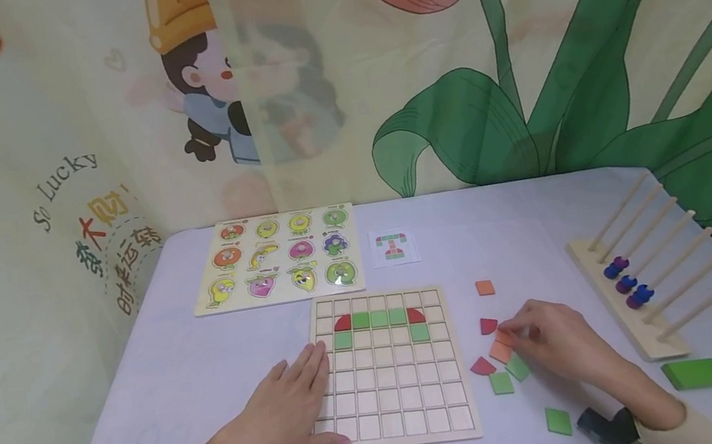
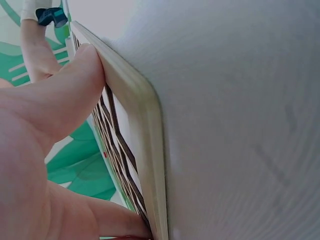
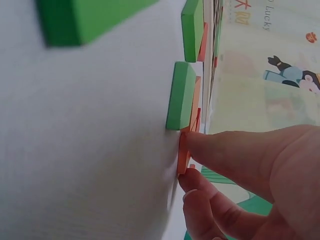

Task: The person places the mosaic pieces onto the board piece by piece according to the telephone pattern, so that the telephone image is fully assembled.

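Observation:
A wooden grid board [image 1: 395, 402] lies on the table, with green squares and two red quarter-round tiles in its upper rows. My left hand [image 1: 281, 412] rests along the board's left side, fingers nearly straight and thumb touching the lower edge. To the right of the board, my right hand [image 1: 559, 337] pinches an orange square tile [image 3: 183, 152] between thumb and fingertip, close to the tabletop. Around those fingertips lie another orange tile [image 1: 499, 352], red quarter-rounds [image 1: 482, 366] and green tiles [image 1: 502, 383]. My fingers partly cover the pinched tile in the head view.
Behind the board are a fruit picture board [image 1: 245, 272] and a small pattern card [image 1: 393, 247]. A wooden peg rack [image 1: 627, 303] with blue and purple beads stands at right, near a green block [image 1: 695, 374]. One orange tile [image 1: 484, 288] and a green tile [image 1: 558, 421] lie apart.

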The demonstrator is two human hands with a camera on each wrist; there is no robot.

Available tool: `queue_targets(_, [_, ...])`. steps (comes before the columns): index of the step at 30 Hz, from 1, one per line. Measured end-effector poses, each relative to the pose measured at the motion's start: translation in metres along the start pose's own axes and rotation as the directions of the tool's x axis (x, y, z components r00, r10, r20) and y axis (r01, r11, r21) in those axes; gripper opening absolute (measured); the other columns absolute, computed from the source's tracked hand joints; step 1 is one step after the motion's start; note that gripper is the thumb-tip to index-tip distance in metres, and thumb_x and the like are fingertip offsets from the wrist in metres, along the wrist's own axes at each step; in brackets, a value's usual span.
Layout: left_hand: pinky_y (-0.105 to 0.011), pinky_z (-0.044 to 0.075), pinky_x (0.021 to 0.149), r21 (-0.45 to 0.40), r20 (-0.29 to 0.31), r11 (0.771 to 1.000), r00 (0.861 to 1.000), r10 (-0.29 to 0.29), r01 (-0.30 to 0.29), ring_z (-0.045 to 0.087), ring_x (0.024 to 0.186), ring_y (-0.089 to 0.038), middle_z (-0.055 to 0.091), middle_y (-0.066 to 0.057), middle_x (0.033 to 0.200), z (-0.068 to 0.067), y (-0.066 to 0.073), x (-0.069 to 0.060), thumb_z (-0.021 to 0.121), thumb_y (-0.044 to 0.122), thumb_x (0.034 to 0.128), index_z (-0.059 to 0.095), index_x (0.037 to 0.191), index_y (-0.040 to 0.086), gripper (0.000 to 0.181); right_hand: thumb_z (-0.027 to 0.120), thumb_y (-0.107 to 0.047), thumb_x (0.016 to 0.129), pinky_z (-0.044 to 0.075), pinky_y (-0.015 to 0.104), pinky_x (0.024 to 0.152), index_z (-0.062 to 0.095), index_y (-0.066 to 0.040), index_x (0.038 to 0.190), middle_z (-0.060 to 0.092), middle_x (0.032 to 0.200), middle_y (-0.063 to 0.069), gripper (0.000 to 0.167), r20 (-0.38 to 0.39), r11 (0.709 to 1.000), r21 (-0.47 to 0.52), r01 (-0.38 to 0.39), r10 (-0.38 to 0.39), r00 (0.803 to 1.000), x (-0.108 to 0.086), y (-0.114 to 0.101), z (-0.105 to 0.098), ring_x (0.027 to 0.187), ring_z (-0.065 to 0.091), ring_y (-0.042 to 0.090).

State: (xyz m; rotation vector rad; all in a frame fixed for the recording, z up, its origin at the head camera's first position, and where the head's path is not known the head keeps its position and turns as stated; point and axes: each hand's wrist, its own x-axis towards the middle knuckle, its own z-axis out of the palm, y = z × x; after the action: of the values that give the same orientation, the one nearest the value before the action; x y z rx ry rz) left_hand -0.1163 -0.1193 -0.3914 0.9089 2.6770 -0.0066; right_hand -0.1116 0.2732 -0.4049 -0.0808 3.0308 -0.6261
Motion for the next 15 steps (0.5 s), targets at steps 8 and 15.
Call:
queue_targets(8, [-0.060, 0.034, 0.119, -0.009, 0.005, 1.000, 1.000, -0.007, 0.007, 0.027, 0.158, -0.032, 0.028, -0.017, 0.169, -0.0010, 0.0003, -0.0001, 0.060, 0.081, 0.0818, 0.034, 0.157, -0.002, 0.115, 0.085, -0.011, 0.081, 0.047, 0.018, 0.061, 0.081, -0.013, 0.112, 0.070, 0.090, -0.001, 0.030, -0.022, 1.000, -0.024, 0.009, -0.009, 1.000, -0.0001, -0.0006, 0.0016, 0.077, 0.054, 0.013])
queue_targets(15, [-0.059, 0.034, 0.119, -0.007, 0.000, 1.000, 1.000, -0.002, 0.002, 0.027, 0.158, -0.032, 0.028, -0.017, 0.169, 0.0004, -0.0002, 0.0000, 0.060, 0.081, 0.0818, 0.034, 0.157, -0.003, 0.115, 0.086, -0.014, 0.081, 0.047, 0.018, 0.059, 0.079, -0.007, 0.115, 0.069, 0.092, 0.001, 0.035, -0.010, 1.000, 0.001, -0.014, 0.014, 1.000, -0.0001, 0.0007, 0.0018, 0.077, 0.054, 0.013])
